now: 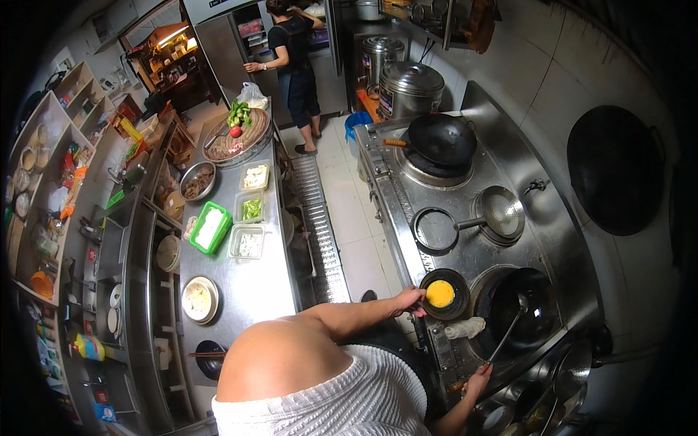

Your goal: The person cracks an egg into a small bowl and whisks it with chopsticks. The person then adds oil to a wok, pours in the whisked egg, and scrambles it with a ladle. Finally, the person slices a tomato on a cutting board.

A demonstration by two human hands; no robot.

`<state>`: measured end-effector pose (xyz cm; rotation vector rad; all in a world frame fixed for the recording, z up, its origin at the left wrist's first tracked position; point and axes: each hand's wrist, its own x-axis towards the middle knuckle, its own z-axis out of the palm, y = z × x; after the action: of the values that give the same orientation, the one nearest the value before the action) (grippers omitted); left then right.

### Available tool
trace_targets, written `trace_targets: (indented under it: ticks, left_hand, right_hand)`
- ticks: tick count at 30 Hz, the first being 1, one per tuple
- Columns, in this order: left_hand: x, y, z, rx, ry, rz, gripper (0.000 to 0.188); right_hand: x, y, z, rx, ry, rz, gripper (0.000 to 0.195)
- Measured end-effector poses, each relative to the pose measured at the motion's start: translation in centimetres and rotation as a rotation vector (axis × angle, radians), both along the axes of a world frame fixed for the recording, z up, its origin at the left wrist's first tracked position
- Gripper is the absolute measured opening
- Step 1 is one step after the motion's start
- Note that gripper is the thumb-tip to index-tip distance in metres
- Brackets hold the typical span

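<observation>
My left hand (411,301) grips the rim of a dark bowl (462,305) that holds yellow beaten egg (440,294), at the stove's front edge. My right hand (478,380) is closed around the handle of a long metal ladle (504,339), whose head rests inside a black wok (537,310) on the near burner. A crumpled pale cloth (465,328) lies between the bowl and the wok. Beyond the bowl are a black ring (435,252) and a perforated metal strainer ladle (500,213).
Another wok (443,139) sits on the far burner. To the left, a steel counter (267,283) bears a green basket (222,231), tubs and a round chopping board (256,139). A person (294,60) stands by the refrigerator. Strainers (572,373) lie right of the near wok.
</observation>
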<state>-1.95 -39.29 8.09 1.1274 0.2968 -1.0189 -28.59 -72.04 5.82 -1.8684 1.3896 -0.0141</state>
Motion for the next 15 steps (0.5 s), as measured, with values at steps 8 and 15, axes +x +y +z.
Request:
trace_targets:
  ticks: [8,15]
  left_hand:
    - [0.0,-0.3,0.6,0.017,-0.013,-0.002,0.023]
    - [0.3,-0.6,0.6,0.02,-0.017,-0.001,0.025]
  right_hand:
    - [0.0,-0.3,-0.2,0.007,-0.003,-0.002,0.052]
    - [0.0,-0.9,-0.8,-0.005,0.013,-0.016,0.052]
